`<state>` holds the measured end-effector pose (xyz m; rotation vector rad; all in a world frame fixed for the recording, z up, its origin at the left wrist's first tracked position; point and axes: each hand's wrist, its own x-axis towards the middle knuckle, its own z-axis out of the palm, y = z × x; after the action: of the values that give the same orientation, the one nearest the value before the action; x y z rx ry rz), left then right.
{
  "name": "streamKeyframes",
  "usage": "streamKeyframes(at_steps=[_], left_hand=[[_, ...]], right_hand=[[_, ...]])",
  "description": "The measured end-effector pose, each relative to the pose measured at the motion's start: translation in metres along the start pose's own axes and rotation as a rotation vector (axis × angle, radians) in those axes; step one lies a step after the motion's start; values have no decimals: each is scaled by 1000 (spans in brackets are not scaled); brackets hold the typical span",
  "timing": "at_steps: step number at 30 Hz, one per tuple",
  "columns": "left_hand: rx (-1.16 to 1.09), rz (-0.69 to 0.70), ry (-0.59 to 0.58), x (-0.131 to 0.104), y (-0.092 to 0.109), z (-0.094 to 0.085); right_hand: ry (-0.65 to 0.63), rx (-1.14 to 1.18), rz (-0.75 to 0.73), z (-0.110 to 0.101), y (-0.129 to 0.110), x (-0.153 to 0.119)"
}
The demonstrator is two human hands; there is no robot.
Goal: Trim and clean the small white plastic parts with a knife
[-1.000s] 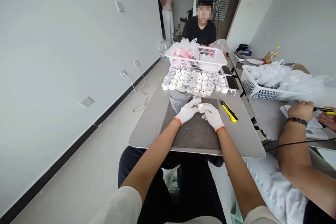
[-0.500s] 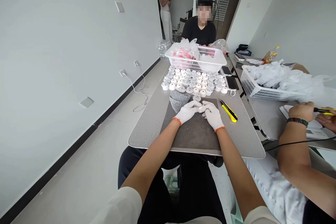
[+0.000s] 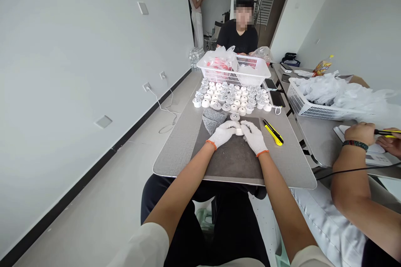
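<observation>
A small white round piece (image 3: pixel 239 132) is held between my two gloved hands above the dark mat (image 3: pixel 233 158). My left hand (image 3: pixel 223 133) grips its left side, and my right hand (image 3: pixel 253 137) has its right side; both wear white gloves with orange cuffs. Just beyond my fingers sits a single white round piece (image 3: pixel 234 116). A grey folded cloth (image 3: pixel 213 120) lies beside my left hand. To the right of my right hand is a yellow and black cutter knife (image 3: pixel 273 132).
Several rows of white round pieces (image 3: pixel 230 101) fill the table's far part, before white baskets (image 3: pixel 250 78). Two phones (image 3: pixel 277 99) lie right of them. A person in black (image 3: pixel 238 35) sits opposite; another person's forearm (image 3: pixel 351 171) is at the right, near a basket of bags (image 3: pixel 313 110).
The white piece between my hands has turned and now shows as a wider round shape. My fingers have shifted around it, the right ones moving slightly left.
</observation>
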<state>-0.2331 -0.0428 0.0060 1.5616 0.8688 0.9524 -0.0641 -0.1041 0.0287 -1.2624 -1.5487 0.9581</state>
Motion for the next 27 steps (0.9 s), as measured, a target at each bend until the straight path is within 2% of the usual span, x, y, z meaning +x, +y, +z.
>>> streamKeyframes(at_steps=[2,5,10,14,17,23,25,27], left_hand=[[-3,14,7,1,-3,0],[-2,6,25,1,-6,0],[-163,-79,23,-3,1,2],[-293,-120,-26,-5,10,3],[-347,-114,-45,-6,12,3],[-277,-93,-40,-5,13,3],[-271,-92,-50,-3,10,4],[-281,-101,-54,-2,8,6]], right_hand=[[64,-30,28,8,21,9],[102,-68,60,0,44,12],[101,-16,39,-2,63,13],[95,10,27,2,66,16],[115,-56,4,2,63,15],[222,-151,39,1,53,14],[209,-108,70,1,51,15],[114,-29,122,3,47,15]])
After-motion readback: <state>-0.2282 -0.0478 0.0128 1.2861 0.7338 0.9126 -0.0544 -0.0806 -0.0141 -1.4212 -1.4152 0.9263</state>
